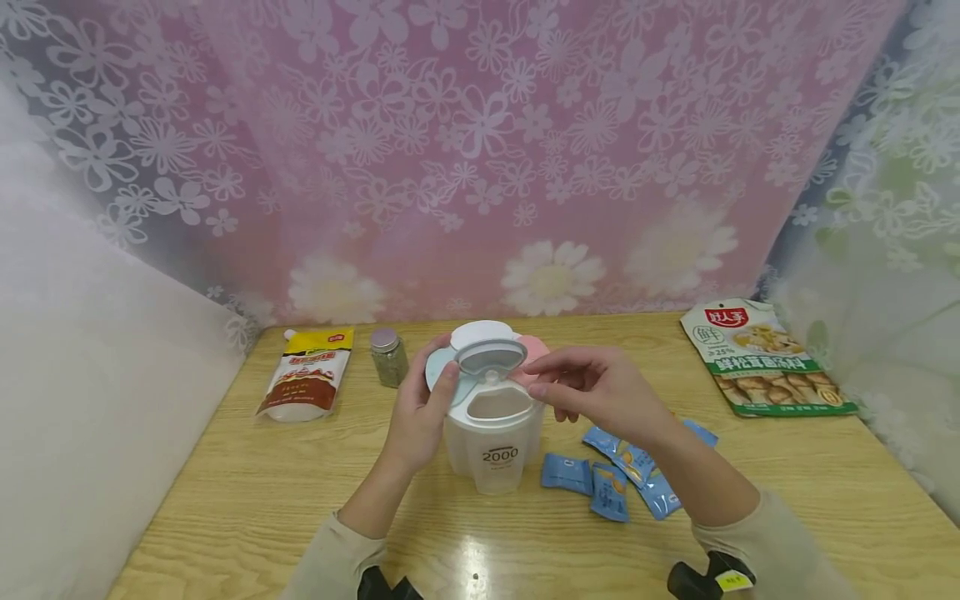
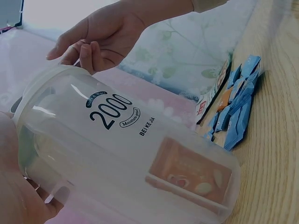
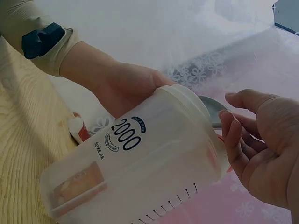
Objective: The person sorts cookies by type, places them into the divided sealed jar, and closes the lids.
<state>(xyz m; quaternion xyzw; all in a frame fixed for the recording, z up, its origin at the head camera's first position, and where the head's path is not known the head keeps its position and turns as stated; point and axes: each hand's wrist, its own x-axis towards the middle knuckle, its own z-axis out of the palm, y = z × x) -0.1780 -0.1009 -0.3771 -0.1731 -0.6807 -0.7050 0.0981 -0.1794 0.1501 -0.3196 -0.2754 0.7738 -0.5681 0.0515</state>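
A translucent storage canister (image 1: 495, 446) marked "2000" stands on the table, with white, blue and pink lid sections. Its grey-rimmed flap (image 1: 492, 357) is raised, leaving the front opening (image 1: 498, 404) uncovered. My left hand (image 1: 423, 404) grips the canister's top from the left, thumb over the blue section. At the right side of the raised flap is my right hand (image 1: 600, 387), index finger extended and the other fingers loosely bent; nothing shows in its grasp. Through the wall, both wrist views show an orange-brown packet (image 2: 191, 172) at the canister's bottom.
Several blue snack packets (image 1: 609, 492) lie right of the canister, partly beneath my right forearm. A spouted brown-and-white pouch (image 1: 306, 375) and a small jar (image 1: 389, 358) stand at the back left. A mushroom-pictured bag (image 1: 765, 358) lies at the back right, before a floral curtain (image 1: 480, 167).
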